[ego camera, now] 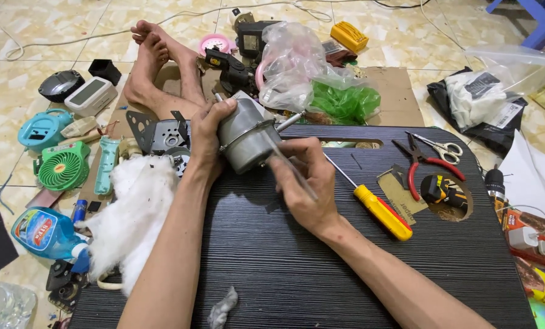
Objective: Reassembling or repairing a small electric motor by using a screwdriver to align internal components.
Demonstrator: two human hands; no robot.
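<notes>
Left hand [207,135] wraps the smooth grey metal motor [244,137] near the ribbed black board's [321,268] far edge, while right hand [306,183] pinches a thin rod [291,167] against its round casing.

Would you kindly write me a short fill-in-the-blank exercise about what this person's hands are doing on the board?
1. The left hand holds a grey ____ with a shaft.
2. The right hand holds a thin ____ against it.
3. The screwdriver has a ____ handle.
4. The pliers have ____ handles.

Missing words: motor; rod; yellow; red
</notes>
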